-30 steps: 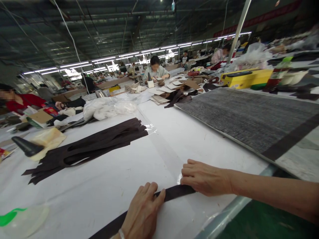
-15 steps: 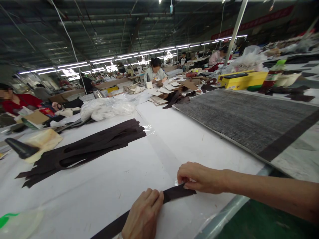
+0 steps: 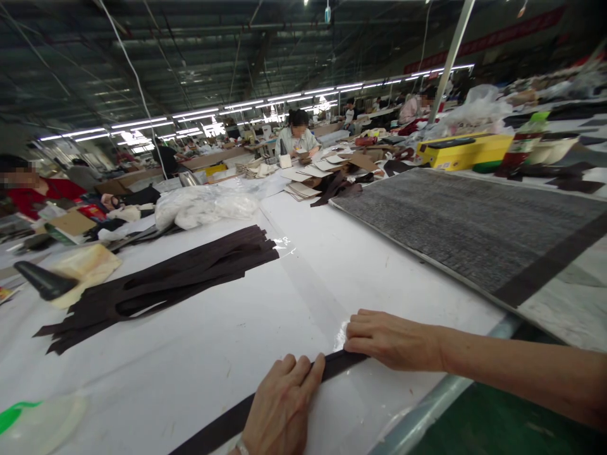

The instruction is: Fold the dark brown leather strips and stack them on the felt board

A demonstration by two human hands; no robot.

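A long dark brown strip lies along the near edge of the white table. My left hand lies flat on the strip with its fingers stretched out. My right hand rests on the strip's right end, fingers close together and pressing down on it. A pile of several similar dark strips lies farther back on the left.
A grey mat crossed by a dark band covers the right side. A black tool on yellow foam, white plastic bags and a yellow box lie around. Other people sit working at benches behind.
My right hand lifted the strip's end half a second ago and has pressed it flat again. My left hand slid a little to the right along the strip.
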